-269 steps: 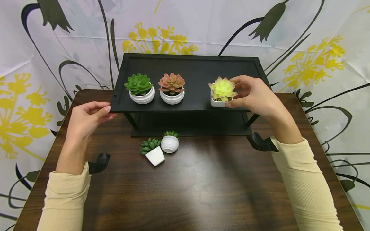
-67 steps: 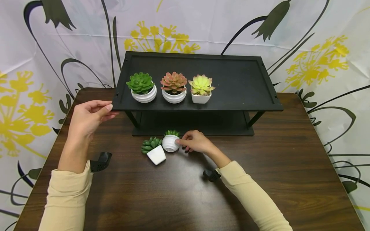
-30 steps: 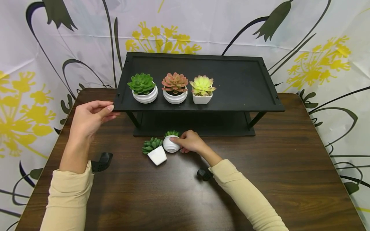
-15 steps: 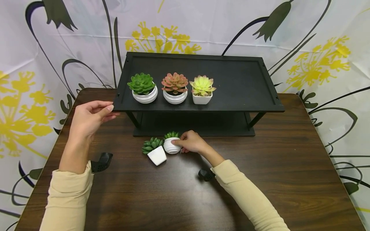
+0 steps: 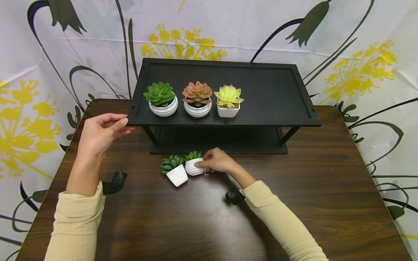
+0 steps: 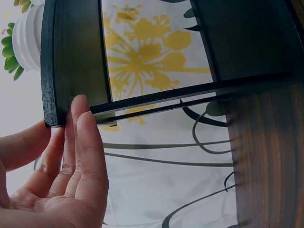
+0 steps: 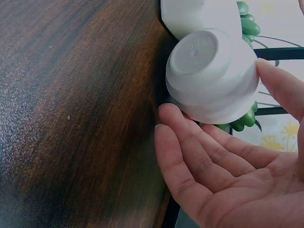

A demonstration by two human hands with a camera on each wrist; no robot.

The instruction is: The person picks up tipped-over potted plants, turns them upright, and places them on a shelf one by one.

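On the table, my right hand [image 5: 219,161] grips a round white ribbed pot with a small green succulent [image 5: 194,166], thumb on its near side. The right wrist view shows the pot's underside [image 7: 194,51] tilted off the wood, the fingers beneath its side. Against it lies a square white pot with a dark green succulent [image 5: 177,175], tipped over. My left hand [image 5: 98,136] pinches the front left corner of a black two-tier shelf [image 5: 271,94]. Along the shelf's top stand a green succulent [image 5: 160,96], a pink one [image 5: 197,95] and a yellow-green one [image 5: 228,98], all in white pots.
The shelf's lower tier [image 5: 218,139] sits close behind the two pots on the table. The dark wooden table [image 5: 156,224] reaches forward and to both sides. A flowered cloth [image 5: 235,29] hangs behind.
Earlier my right hand held the yellow-green succulent farther right on the shelf; now it stands beside the pink one. That hand moved down to the round pot, which has tilted more upright. My left hand stayed.
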